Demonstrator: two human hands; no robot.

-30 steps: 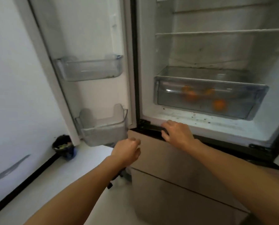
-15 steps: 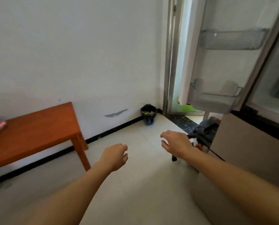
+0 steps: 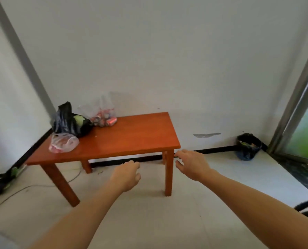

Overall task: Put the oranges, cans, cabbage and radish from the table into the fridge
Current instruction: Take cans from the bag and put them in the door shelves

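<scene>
Several cans lie in a clear bag at the far left corner of the table, touching a black bag that shows cabbage. Left hand: fingers loosely curled, holding nothing. Right hand: fingers apart, empty, near the table's front edge.

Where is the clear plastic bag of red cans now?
Head view: the bag of cans sits back-left on the orange wooden table, right of the black plastic bag.
</scene>
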